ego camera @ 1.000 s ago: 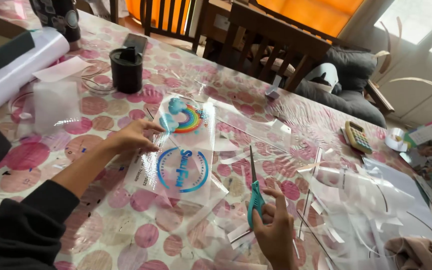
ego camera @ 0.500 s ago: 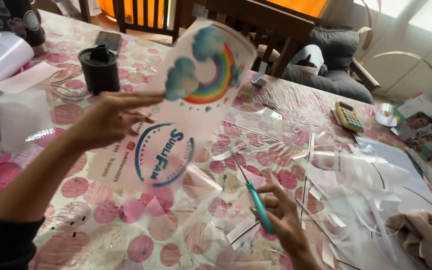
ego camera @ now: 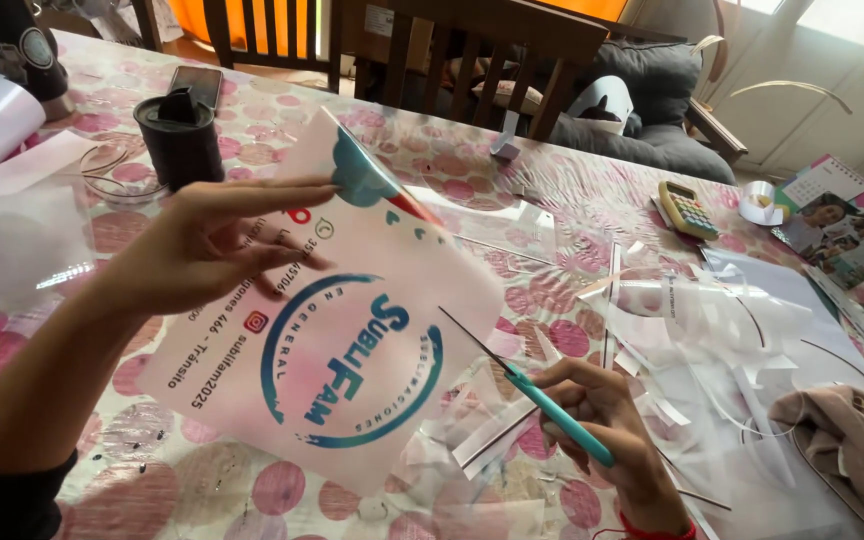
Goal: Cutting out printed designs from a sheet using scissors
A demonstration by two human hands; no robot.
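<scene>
Left hand: fingers pinched on the upper edge of a printed pink sheet, lifted tilted above the desk. Right hand: fingers wrapped round teal-handled scissors, blades near the sheet's right edge. Clear plastic offcuts alongside.

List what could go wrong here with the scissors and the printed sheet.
1. The left hand holds the printed sheet up by one edge, fingers spread across it near the scissors; a cut running that way might nick a finger.
2. The sheet bends in the air, so a cut could wander into the round print.
3. Clear plastic strips litter the table by the right hand and could snag the blades.
</scene>
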